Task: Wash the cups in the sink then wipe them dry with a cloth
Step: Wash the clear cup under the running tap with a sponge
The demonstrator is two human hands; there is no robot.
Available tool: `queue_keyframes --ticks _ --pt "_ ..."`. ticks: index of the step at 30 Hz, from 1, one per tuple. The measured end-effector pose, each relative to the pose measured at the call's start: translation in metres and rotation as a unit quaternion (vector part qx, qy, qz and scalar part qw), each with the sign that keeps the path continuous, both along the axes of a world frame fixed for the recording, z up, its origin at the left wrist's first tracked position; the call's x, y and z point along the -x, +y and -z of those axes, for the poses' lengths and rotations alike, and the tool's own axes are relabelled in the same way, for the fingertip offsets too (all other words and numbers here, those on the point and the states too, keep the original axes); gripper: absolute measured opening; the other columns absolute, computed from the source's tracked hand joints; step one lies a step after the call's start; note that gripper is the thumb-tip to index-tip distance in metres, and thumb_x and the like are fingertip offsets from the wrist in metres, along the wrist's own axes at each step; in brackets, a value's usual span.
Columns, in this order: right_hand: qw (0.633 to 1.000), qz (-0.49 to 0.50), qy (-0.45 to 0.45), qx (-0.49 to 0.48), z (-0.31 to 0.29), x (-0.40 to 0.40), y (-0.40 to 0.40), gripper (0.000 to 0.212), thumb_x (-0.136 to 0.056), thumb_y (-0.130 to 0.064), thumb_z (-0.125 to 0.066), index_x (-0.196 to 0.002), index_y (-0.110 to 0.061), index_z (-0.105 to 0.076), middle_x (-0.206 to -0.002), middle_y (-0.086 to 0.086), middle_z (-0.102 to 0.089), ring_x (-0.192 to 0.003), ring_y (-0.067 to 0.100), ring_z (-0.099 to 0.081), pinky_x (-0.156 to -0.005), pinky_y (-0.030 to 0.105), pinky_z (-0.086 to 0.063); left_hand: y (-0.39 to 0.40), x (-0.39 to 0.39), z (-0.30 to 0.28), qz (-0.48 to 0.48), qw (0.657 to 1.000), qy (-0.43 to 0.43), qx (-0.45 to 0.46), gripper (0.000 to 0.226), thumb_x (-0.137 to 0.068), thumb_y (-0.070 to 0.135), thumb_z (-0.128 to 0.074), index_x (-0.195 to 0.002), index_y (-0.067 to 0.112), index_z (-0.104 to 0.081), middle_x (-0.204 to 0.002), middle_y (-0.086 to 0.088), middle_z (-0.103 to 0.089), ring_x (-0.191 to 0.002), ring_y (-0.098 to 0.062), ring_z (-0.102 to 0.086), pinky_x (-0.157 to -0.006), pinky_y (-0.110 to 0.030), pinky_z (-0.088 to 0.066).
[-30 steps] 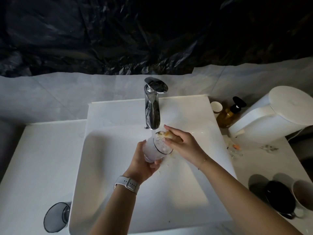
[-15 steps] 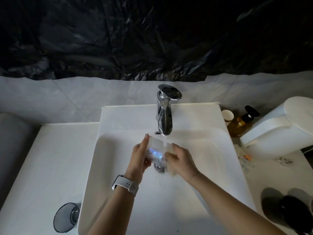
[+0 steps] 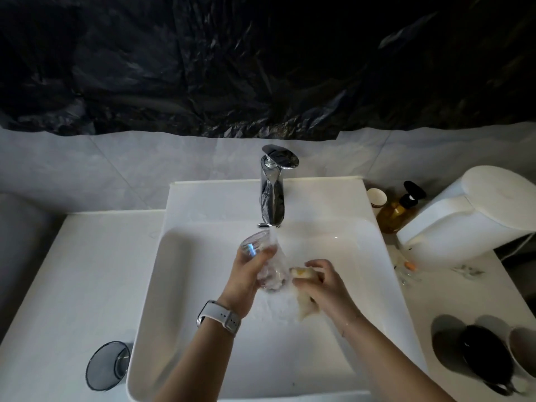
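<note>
I see a white counter [image 3: 58, 285] under a pale tiled wall, with crumpled black plastic sheeting [image 3: 261, 68] hung above it. Set into the counter is a white rectangular sink [image 3: 179, 300], and a chrome tap [image 3: 272, 192] at its far edge runs water down into the basin.

Over the middle of the basin, the clear glass cup [image 3: 265, 262] sits tilted under the stream, its mouth turned up and to the far left. My left hand [image 3: 246, 274] has its fingers curled round the cup's body; a pale watch [image 3: 219, 316] is on that wrist. Just right of the cup, my right hand [image 3: 324, 282] is closed round a wet, pale yellowish sponge [image 3: 303, 272], which presses against the cup's side.

On the counter to the near left of the sink stands a smoky grey glass [image 3: 106, 365]. To the far right I see a small paper cup [image 3: 376, 198], an amber pump bottle [image 3: 398, 211] and a large white kettle [image 3: 475, 216]. On the near right sit a black cup [image 3: 487, 358] and a white cup [image 3: 525, 355], the latter cut off by the frame edge.
</note>
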State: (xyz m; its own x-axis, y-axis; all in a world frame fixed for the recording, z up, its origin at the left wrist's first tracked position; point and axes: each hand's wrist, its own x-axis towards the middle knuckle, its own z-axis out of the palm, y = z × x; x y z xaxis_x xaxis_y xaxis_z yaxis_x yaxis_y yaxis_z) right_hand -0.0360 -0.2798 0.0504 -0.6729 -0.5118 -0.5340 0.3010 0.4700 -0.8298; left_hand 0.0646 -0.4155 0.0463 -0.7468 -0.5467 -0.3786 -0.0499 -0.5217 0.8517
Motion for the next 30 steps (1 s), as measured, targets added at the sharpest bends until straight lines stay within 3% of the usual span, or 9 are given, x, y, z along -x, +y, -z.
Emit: queue_keyframes --ticks 3,7,10,13,18,21,25,27,30 --pt "0.997 0.037 -0.071 0.009 -0.008 0.008 0.019 0.027 -0.082 -0.011 -0.07 -0.105 -0.011 -0.058 -0.089 0.011 -0.068 -0.072 0.027 -0.065 -0.061 0.039 -0.051 0.002 0.003 -0.004 0.023 0.994 -0.061 0.088 0.05 -0.077 0.014 -0.083 -0.119 0.017 -0.058 -0.106 0.0 -0.068 -0.101 -0.018 -0.065 -0.077 -0.027 -0.053" --pt "0.998 0.029 -0.052 0.027 -0.021 0.019 0.024 0.019 -0.087 -0.025 -0.066 -0.1 -0.013 -0.064 -0.092 0.008 -0.07 -0.082 0.02 -0.066 -0.069 0.03 -0.049 0.006 0.005 -0.004 0.069 0.975 -0.089 0.192 0.059 -0.07 0.011 -0.088 -0.119 0.02 -0.056 -0.11 -0.005 -0.067 -0.093 -0.017 -0.064 -0.075 -0.021 -0.055" --pt "1.0 -0.023 0.002 0.008 -0.032 0.027 0.004 0.037 -0.083 -0.05 -0.066 -0.085 -0.013 -0.062 -0.076 -0.001 -0.061 -0.072 0.015 -0.06 -0.065 0.027 -0.043 0.007 0.005 -0.003 0.095 0.953 -0.126 0.26 0.067 -0.06 0.03 -0.089 -0.118 0.033 -0.056 -0.111 0.001 -0.067 -0.102 -0.017 -0.064 -0.08 -0.031 -0.057" --pt "0.987 -0.121 0.102 -0.033 -0.036 0.027 -0.02 0.057 -0.067 -0.072 -0.065 -0.087 -0.019 -0.064 -0.082 -0.005 -0.067 -0.083 0.014 -0.064 -0.069 0.028 -0.047 0.006 0.006 -0.002 0.126 0.931 -0.134 0.314 0.061 -0.062 0.022 -0.089 -0.109 0.041 -0.055 -0.108 0.008 -0.067 -0.101 -0.008 -0.064 -0.085 -0.032 -0.057" --pt "0.931 -0.257 0.226 -0.125 -0.035 0.021 -0.041 0.064 -0.059 -0.078 -0.065 -0.092 -0.024 -0.056 -0.086 -0.009 -0.064 -0.079 0.013 -0.06 -0.064 0.03 -0.043 -0.003 0.005 -0.007 0.171 0.885 -0.146 0.408 0.051 -0.066 0.02 -0.087 -0.105 0.031 -0.056 -0.098 0.011 -0.065 -0.083 -0.003 -0.063 -0.069 -0.01 -0.046" --pt "0.955 -0.202 0.202 -0.083 -0.02 0.021 -0.045 0.052 -0.063 -0.067 -0.07 -0.089 -0.022 -0.062 -0.082 -0.009 -0.066 -0.079 0.012 -0.062 -0.069 0.029 -0.048 -0.01 -0.001 -0.008 0.146 0.897 -0.159 0.386 0.057 -0.065 0.024 -0.09 -0.112 0.027 -0.058 -0.109 0.008 -0.064 -0.096 -0.005 -0.063 -0.077 -0.011 -0.049" --pt "0.994 -0.071 0.08 -0.003 -0.009 0.02 -0.041 0.055 -0.058 -0.068 -0.067 -0.079 -0.017 -0.066 -0.069 -0.007 -0.063 -0.069 0.014 -0.06 -0.061 0.026 -0.045 -0.013 -0.019 -0.001 0.003 0.971 -0.114 0.208 0.047 -0.086 0.018 -0.075 -0.127 0.024 -0.053 -0.13 0.004 -0.057 -0.121 -0.007 -0.053 -0.094 -0.021 -0.044" --pt "0.997 -0.05 0.051 0.021 -0.008 0.018 -0.039 0.053 -0.059 -0.067 -0.067 -0.081 -0.018 -0.067 -0.072 -0.004 -0.066 -0.069 0.014 -0.061 -0.06 0.027 -0.046 -0.008 -0.024 -0.001 -0.023 0.984 -0.116 0.133 0.03 -0.098 0.032 -0.055 -0.126 0.019 -0.056 -0.13 -0.004 -0.061 -0.12 -0.015 -0.057 -0.093 -0.025 -0.047" --pt "0.997 -0.053 0.028 0.047 -0.004 0.007 -0.042 0.056 -0.064 -0.066 -0.068 -0.09 -0.016 -0.069 -0.081 -0.002 -0.071 -0.074 0.013 -0.066 -0.066 0.032 -0.052 0.005 -0.017 -0.006 -0.013 0.988 -0.103 0.117 0.051 -0.106 0.04 -0.033 -0.099 0.0 -0.063 -0.099 -0.015 -0.073 -0.095 -0.027 -0.069 -0.087 -0.033 -0.051"
